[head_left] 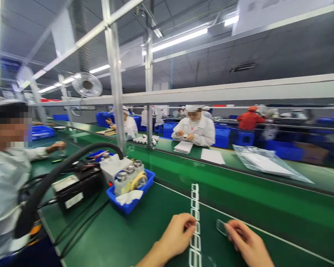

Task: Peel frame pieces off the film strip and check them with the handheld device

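Observation:
A row of small white rectangular frames (195,241) runs away from me across the green bench. My left hand (180,233) is curled at the left side of this row, its fingertips closed over the frames' edge. Whatever those fingertips may hold is hidden. To the right of the row, my right hand (246,240) pinches a small clear rectangular plate with rounded corners (220,227) between thumb and fingers. The plate is tilted and held apart from the frames. Something faint and transparent lies near the bottom edge, too unclear to name.
A blue tray (127,210) with metal-topped bottles (121,183) and a tape roll (138,180) stands left, beside a black box (79,191) and a thick black hose (69,163). A co-worker (5,185) sits at left. Beyond the green partition lies a plastic bag (267,163).

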